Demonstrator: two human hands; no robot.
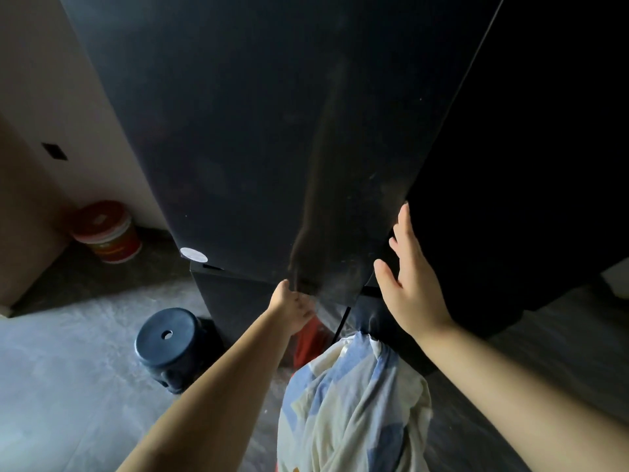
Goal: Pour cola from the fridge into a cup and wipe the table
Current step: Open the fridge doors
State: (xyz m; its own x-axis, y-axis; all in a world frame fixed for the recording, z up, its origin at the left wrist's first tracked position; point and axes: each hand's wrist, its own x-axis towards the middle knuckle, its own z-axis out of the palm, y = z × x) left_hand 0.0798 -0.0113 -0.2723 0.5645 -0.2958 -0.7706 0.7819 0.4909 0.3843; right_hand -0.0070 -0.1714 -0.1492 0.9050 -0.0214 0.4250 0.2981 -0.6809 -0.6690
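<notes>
A tall black fridge (258, 137) fills the middle of the head view, its glossy upper door facing me. My left hand (292, 308) grips the bottom edge of that upper door, fingers curled under it. At the door's right edge my right hand (408, 277) lies flat and open, fingertips at the dark gap beside the door. No cola, cup or cloth is visible; the fridge's inside is hidden.
A dark blue plastic stool (168, 345) stands on the grey floor left of the fridge. A red and white bucket (107, 231) sits against the beige wall at the back left. Blue and cream patterned clothing (350, 403) and something red (309, 338) show below my arms.
</notes>
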